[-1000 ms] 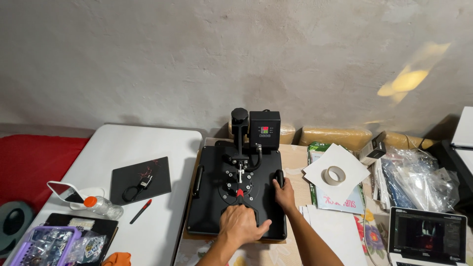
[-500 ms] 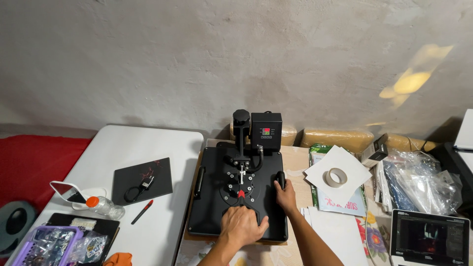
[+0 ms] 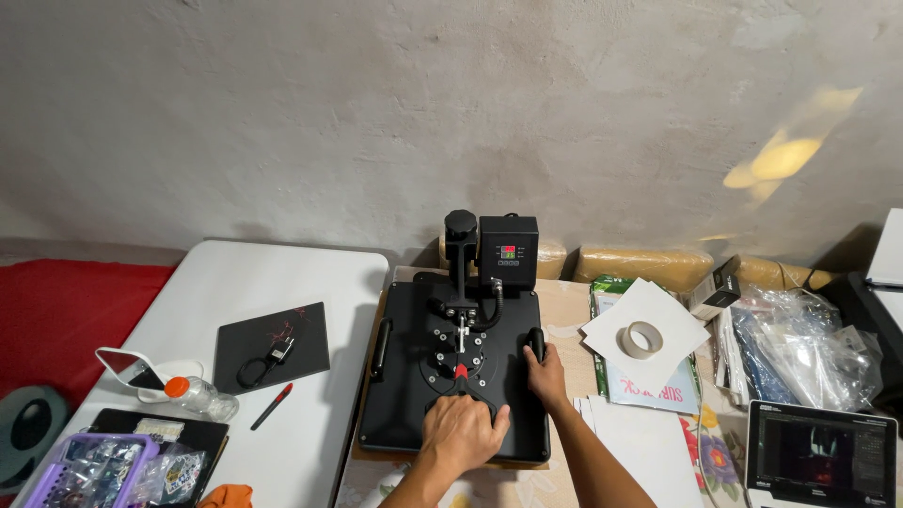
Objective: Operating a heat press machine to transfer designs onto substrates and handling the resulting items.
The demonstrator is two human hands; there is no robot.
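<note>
Press point(image 3: 456, 372) under both hands point(image 3: 461, 433).

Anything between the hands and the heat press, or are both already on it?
Nothing visible in the way. The left hand rests on the front handle at the near edge of the black heat press; the right hand grips the side handle on its right edge.

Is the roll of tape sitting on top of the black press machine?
No, the tape roll lies on white paper right of the press.
</note>
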